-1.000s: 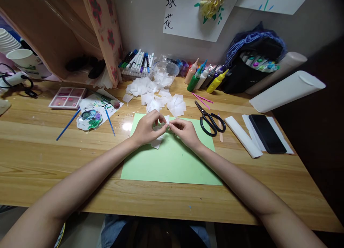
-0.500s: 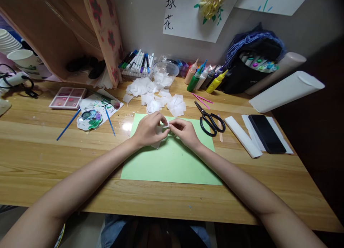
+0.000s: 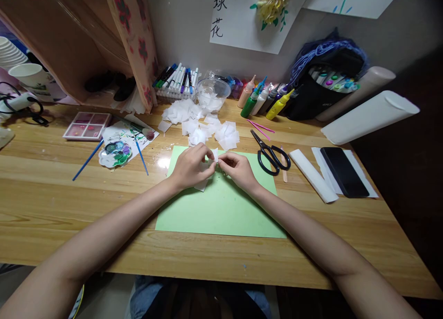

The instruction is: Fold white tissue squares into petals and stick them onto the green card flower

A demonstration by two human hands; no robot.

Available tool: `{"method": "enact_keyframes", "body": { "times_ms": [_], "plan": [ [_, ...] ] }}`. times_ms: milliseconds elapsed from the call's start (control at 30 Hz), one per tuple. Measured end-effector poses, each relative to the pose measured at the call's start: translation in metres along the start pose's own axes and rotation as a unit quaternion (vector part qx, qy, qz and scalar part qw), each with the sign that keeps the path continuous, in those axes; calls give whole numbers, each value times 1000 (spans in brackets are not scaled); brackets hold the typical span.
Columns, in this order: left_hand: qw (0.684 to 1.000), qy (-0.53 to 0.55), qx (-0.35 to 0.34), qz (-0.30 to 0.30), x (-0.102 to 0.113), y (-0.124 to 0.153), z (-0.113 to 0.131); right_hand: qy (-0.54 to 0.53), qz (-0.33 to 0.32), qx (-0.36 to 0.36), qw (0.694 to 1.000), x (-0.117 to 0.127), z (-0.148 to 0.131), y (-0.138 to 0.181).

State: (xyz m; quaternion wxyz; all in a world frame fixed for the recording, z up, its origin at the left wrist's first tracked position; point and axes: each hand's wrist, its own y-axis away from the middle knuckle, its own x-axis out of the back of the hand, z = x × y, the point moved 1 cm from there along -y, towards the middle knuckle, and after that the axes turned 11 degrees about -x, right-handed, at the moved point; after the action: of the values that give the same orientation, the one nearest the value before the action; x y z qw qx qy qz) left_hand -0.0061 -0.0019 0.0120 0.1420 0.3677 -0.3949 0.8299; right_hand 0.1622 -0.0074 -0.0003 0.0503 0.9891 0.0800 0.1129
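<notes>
Above a green sheet of paper point(image 3: 221, 213), my two hands meet with bent fingers. Between their fingertips stands a small piece of thin white paper point(image 3: 215, 154). My left hand point(image 3: 194, 166) pinches it from the left, and my right hand point(image 3: 238, 169) has thumb and forefinger together at its right edge. Under the left hand, part of another white paper square point(image 3: 201, 185) shows on the green sheet; the rest is hidden. Just beyond the hands lie loose piles of white paper squares point(image 3: 226, 135). A clear plastic cup point(image 3: 213, 95) behind them holds more squares.
Black-handled scissors point(image 3: 270, 153) lie at the sheet's right corner, near pink strips point(image 3: 260, 127). Farther right are a folded white strip point(image 3: 313, 176) and a phone point(image 3: 344, 171). Paint bottles point(image 3: 249, 102) line the back. At left are a paint palette point(image 3: 116, 154) and brushes point(image 3: 88, 160).
The white paper piece between my fingertips now sticks up higher. My left thumb and fingers have shifted slightly closer together. Both arms stay in place.
</notes>
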Motion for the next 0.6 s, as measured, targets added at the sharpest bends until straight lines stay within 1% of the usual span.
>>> {"method": "enact_keyframes", "body": {
  "times_ms": [67, 133, 367, 467, 600],
  "plan": [
    [1000, -10, -14, -10, 0, 0, 1, -4, -9, 2, 1000, 0, -1, 0],
    [1000, -13, -14, -14, -1, 1, 1, -8, -14, 3, 1000, 0, -2, 0],
    [1000, -9, -7, -1, -1, 1, 0, -6, -22, 7, 1000, -1, -4, 1],
    [1000, 14, 20, 16, 0, 1, -2, -2, -12, 3, 1000, -1, -3, 0],
    [994, 58, 77, 53, 1, 0, -5, 5, 5, -6, 1000, 0, 1, 0]
  ]
}}
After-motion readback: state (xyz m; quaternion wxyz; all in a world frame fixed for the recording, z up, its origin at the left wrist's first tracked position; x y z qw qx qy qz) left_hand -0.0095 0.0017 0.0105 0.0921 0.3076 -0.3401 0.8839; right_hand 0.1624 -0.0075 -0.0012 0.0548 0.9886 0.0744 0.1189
